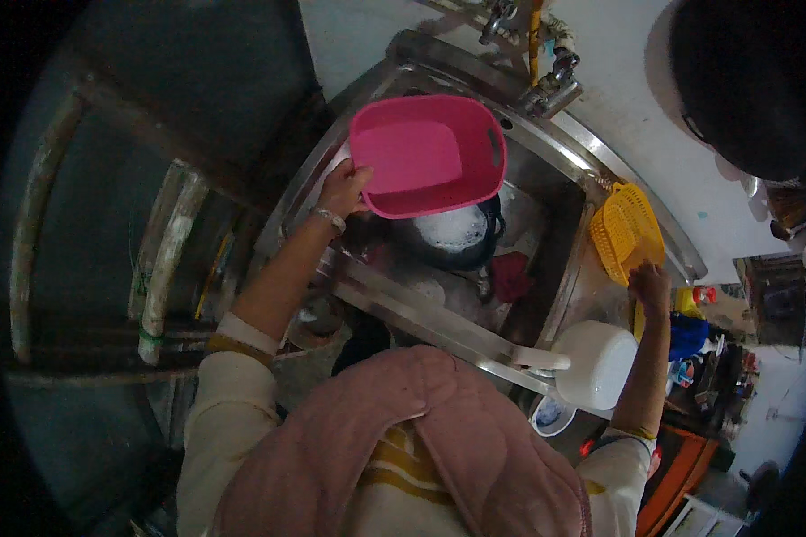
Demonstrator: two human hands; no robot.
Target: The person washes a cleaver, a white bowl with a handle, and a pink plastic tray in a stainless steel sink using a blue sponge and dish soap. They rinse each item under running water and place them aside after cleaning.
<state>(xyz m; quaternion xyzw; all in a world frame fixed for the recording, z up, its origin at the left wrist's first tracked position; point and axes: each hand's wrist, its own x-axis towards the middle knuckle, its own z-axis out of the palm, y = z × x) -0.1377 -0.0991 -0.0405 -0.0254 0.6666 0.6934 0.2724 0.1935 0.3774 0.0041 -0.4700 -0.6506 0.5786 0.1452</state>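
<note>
My left hand [344, 189] grips the left end of a pink plastic basin [410, 151], thumb over the rim. The basin is held above the stainless steel sink [416, 292], its inside facing me with nothing visible in it. Partly hidden below it, a dark round pan [443, 260] holds white suds [453, 225]. Off to the right, my right hand [648, 285] has its fingers closed at the near end of a yellow perforated plastic basket [621, 231], which is tilted on the drainboard. A dark red cloth [512, 276] lies in the sink beside the pan.
A white saucepan [598, 362] lies on the drainboard near my right forearm, its handle pointing left over the front edge. Metal taps [554, 94] jut out from the wall behind the sink. A white bucket [552, 416] is below, and wooden poles [171, 268] stand at the left.
</note>
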